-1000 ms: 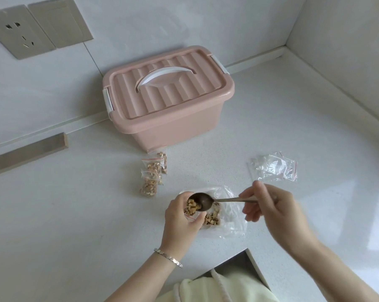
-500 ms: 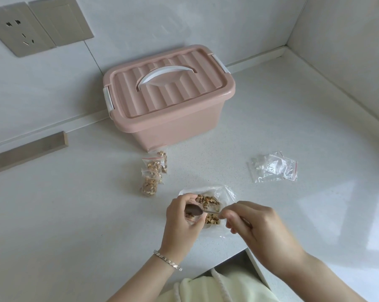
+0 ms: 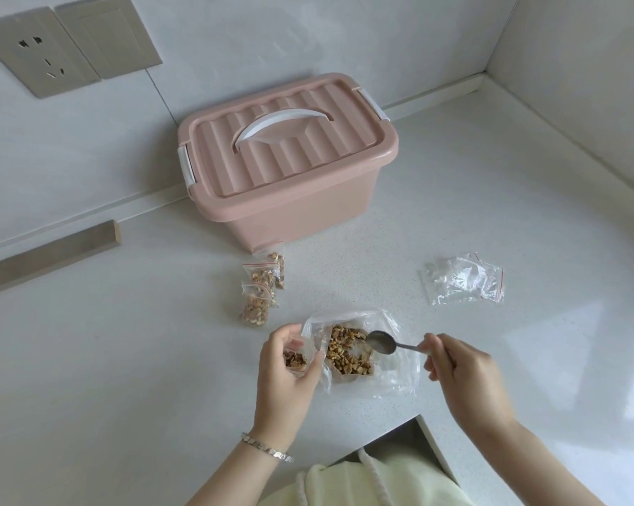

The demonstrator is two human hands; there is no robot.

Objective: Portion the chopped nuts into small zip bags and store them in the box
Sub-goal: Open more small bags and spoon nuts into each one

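The left hand (image 3: 286, 374) curls its fingers and thumb round a small zip bag (image 3: 296, 360). The bag's mouth faces up between thumb and fingertips, and a layer of chopped nuts shows inside it. Just beyond the left thumb tip, touching the small bag's side, lies a large clear bag (image 3: 395, 378), spread open on the white countertop (image 3: 125, 359). A heap of chopped nuts (image 3: 348, 354) sits in it, between the two hands.

The right hand (image 3: 465, 378) pinches the handle end of a metal spoon (image 3: 383, 343) between thumb and forefinger, with the other fingers curled loosely beneath. The spoon's bowl points away from those fingertips toward the left hand. It looks empty and hangs over the open large bag, beside the right edge of the heap.

Past the left fingertips, well apart from them, three filled zip bags (image 3: 260, 290) lie overlapping in a short row. Farther on stands the pink storage box (image 3: 290, 199), its ribbed lid (image 3: 282, 155) on and its white handle (image 3: 282, 123) lying flat. Beyond the right fingertips, off to the right, lies a loose pile of empty zip bags (image 3: 461, 279) with red seal lines.

A silver bracelet (image 3: 268, 449) circles the left wrist. A wall socket (image 3: 34, 52) sits on the wall at the far left.
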